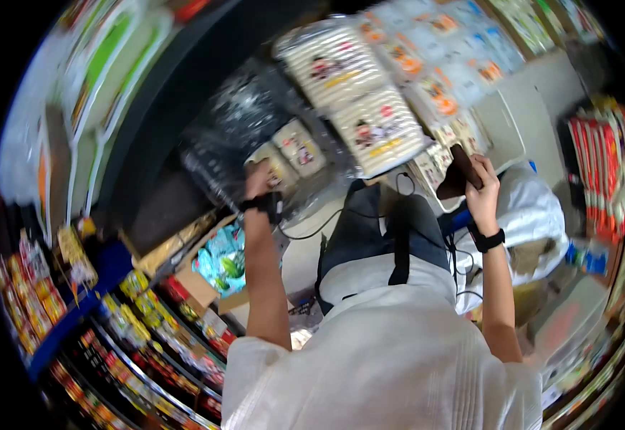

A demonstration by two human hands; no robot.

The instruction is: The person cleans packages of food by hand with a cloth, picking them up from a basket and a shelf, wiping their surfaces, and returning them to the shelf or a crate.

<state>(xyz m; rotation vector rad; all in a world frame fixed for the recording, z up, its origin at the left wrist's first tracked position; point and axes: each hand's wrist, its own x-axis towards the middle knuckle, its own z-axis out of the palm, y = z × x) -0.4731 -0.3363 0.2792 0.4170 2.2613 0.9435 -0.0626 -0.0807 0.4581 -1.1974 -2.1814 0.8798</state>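
Observation:
My left hand (258, 178) is closed at the near end of a small white pack (278, 172), its fingertips partly hidden and blurred. A second small white pack (299, 148) lies beside that one, both on a dark, glossy plastic wrap (244, 104). To the right, my right hand (483, 183) is closed around a dark brown, soft-looking object (458, 174) whose kind I cannot make out. This brown object hangs over the near edge of a white bin (507, 122), which has small printed packs (438, 159) in it.
Two large wrapped bundles of white packs (377, 129) lie ahead, with clear orange-printed packs (445, 64) behind. A black cable (312, 235) loops near my legs. At left are shelves of colourful packets (133, 315) and a carton with turquoise bags (223, 259); at right, a white sack (534, 208).

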